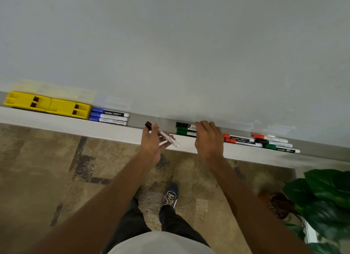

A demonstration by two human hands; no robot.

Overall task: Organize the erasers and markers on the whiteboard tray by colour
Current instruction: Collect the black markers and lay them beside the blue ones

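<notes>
Two yellow erasers (47, 105) lie end to end at the left of the whiteboard tray (136, 122). Three blue-capped markers (108, 116) sit right beside them. My left hand (155, 142) holds a black-capped marker (162, 135) just in front of the tray's middle. My right hand (208, 138) rests over the white ends of a stack with one black-capped marker (182, 124) and two green-capped markers (182, 131); whether it grips them is hidden. Further right lie two red-capped markers (237, 139), then a red, a black and a green marker (274, 143) stacked together.
The whiteboard (170, 45) fills the upper view. Below the tray is patterned carpet (47, 168) with my shoe (170, 196) on it. A potted plant (325, 200) with large leaves stands at the lower right, close to my right forearm.
</notes>
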